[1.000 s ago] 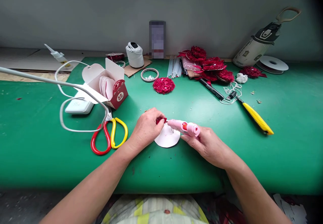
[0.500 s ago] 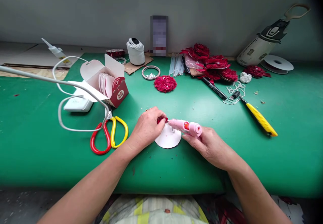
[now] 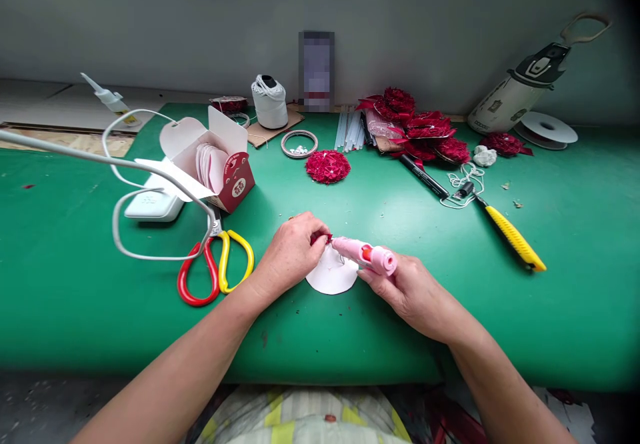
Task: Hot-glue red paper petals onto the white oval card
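Note:
My left hand [image 3: 295,247] pinches a piece of dark red ribbon [image 3: 323,237] at the far edge of a white paper disc [image 3: 331,275] lying on the green table. My right hand [image 3: 407,291] is wrapped round a pink hot glue gun [image 3: 367,252], its nozzle pointing left at the ribbon by my left fingertips. Whether the nozzle touches the ribbon cannot be made out. Beyond the disc sits a round red ribbon rosette [image 3: 328,167]. The gun's grip is mostly hidden behind my right hand.
Left of my arm lie scissors [image 3: 215,264] and an open box [image 3: 235,184] of paper discs, with a white cable [image 3: 115,231] looping over them. Right are a yellow cutter [image 3: 515,239], a black marker [image 3: 424,177] and red rosettes [image 3: 430,124]. Glue sticks [image 3: 350,131] lie at the back.
The glue gun and my right hand have shifted very slightly left. My left hand keeps its pinch on the ribbon in nearly the same place.

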Demonstrator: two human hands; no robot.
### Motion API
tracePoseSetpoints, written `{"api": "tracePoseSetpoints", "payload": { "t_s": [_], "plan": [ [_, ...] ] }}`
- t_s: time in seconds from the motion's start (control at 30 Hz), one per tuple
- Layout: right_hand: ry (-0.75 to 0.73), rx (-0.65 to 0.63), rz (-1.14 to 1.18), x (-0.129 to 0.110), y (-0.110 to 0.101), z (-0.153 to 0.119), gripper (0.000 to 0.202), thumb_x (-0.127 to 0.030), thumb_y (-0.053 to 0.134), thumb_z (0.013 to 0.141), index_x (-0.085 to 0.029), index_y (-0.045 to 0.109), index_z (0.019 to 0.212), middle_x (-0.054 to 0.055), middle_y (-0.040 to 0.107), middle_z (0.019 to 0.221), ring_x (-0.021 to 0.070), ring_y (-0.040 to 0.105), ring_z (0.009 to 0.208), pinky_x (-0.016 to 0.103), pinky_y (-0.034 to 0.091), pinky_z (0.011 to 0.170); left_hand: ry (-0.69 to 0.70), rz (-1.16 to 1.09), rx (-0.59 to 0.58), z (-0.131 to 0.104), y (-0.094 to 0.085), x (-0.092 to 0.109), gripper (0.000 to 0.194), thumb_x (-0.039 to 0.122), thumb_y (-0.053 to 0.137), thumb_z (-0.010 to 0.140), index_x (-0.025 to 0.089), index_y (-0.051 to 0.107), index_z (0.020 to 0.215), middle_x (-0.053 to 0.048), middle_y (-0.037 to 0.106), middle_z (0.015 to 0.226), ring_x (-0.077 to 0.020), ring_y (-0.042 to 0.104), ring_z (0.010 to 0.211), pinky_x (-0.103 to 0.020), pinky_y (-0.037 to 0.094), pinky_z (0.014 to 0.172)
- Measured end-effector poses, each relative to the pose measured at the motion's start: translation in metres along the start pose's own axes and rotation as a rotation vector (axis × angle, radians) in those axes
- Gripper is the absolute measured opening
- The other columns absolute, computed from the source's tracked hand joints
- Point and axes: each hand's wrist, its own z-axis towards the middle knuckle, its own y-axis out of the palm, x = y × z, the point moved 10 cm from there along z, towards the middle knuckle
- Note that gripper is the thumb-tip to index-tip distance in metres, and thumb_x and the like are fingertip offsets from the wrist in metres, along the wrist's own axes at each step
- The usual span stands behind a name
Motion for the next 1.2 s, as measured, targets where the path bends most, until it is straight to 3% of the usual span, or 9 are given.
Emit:
{"api": "tracePoseSetpoints", "payload": {
  "t_s": [0.2, 0.4, 0.5, 0.63, 0.9, 1.03, 1.2],
  "plan": [
    [0.009, 0.003, -0.015, -0.001, 0.001, -0.001, 0.031, -0.048, 0.041, 0.099, -0.023, 0.056, 0.089, 0.0, 0.055, 0.069, 0.0162, 0.045, 0.057, 0.03, 0.031, 0.054, 0.023, 0.062, -0.113, 0.002, 0.001, 0.004, 0.024, 0.013, 0.053, 0.079, 0.022, 0.072, 0.092, -0.002, 0.065, 0.083, -0.0161, 0.059, 0.072, -0.027, 0.045, 0.066],
    [-0.012, 0.004, 0.011, -0.002, 0.0, 0.0, 0.032, -0.048, 0.04, 0.099, -0.025, 0.062, 0.105, 0.002, 0.06, 0.072, 0.021, 0.055, 0.066, 0.033, 0.042, 0.064, 0.064, 0.232, -0.225, 0.003, 0.004, 0.015, 0.038, 0.012, 0.053, 0.076, 0.025, 0.071, 0.108, -0.005, 0.064, 0.092, -0.0228, 0.061, 0.085, -0.031, 0.045, 0.069],
    [-0.034, 0.008, 0.031, -0.003, -0.001, 0.0, 0.034, -0.049, 0.04, 0.098, -0.026, 0.063, 0.111, 0.003, 0.062, 0.073, 0.0238, 0.059, 0.073, 0.035, 0.045, 0.072, 0.063, 0.293, -0.249, 0.007, 0.007, 0.016, 0.037, 0.012, 0.053, 0.076, 0.025, 0.072, 0.105, -0.006, 0.065, 0.092, -0.0249, 0.062, 0.087, -0.031, 0.043, 0.066],
    [-0.042, 0.006, 0.023, -0.004, -0.001, 0.0, 0.034, -0.049, 0.039, 0.099, -0.026, 0.062, 0.11, 0.002, 0.061, 0.074, 0.0218, 0.056, 0.068, 0.034, 0.045, 0.067, 0.094, 0.336, -0.295, 0.012, 0.012, 0.018, 0.04, 0.01, 0.052, 0.076, 0.026, 0.072, 0.107, -0.006, 0.066, 0.093, -0.0249, 0.063, 0.087, -0.029, 0.043, 0.065],
    [0.007, -0.005, -0.017, 0.002, 0.002, 0.0, 0.03, -0.048, 0.041, 0.099, -0.024, 0.047, 0.083, -0.002, 0.051, 0.068, 0.0153, 0.041, 0.057, 0.03, 0.031, 0.056, 0.073, 0.313, -0.387, 0.017, 0.012, 0.012, 0.019, 0.019, 0.053, 0.081, 0.024, 0.07, 0.088, -0.005, 0.065, 0.091, -0.022, 0.06, 0.082, -0.03, 0.041, 0.066],
    [0.017, -0.003, -0.028, 0.003, 0.002, 0.0, 0.033, -0.046, 0.041, 0.099, -0.023, 0.038, 0.076, -0.003, 0.048, 0.068, 0.014, 0.039, 0.057, 0.029, 0.027, 0.054, 0.088, 0.301, -0.425, 0.017, 0.013, 0.016, 0.018, 0.022, 0.049, 0.084, 0.023, 0.067, 0.087, -0.004, 0.064, 0.093, -0.0215, 0.058, 0.085, -0.031, 0.041, 0.069],
    [0.013, -0.015, -0.045, 0.001, 0.002, -0.001, 0.03, -0.045, 0.041, 0.1, -0.023, 0.047, 0.081, -0.002, 0.051, 0.07, 0.0143, 0.042, 0.058, 0.029, 0.032, 0.057, 0.083, 0.302, -0.432, 0.017, 0.013, 0.014, 0.019, 0.02, 0.048, 0.085, 0.023, 0.066, 0.084, -0.004, 0.063, 0.092, -0.0211, 0.058, 0.085, -0.031, 0.041, 0.069]
  ]
}}
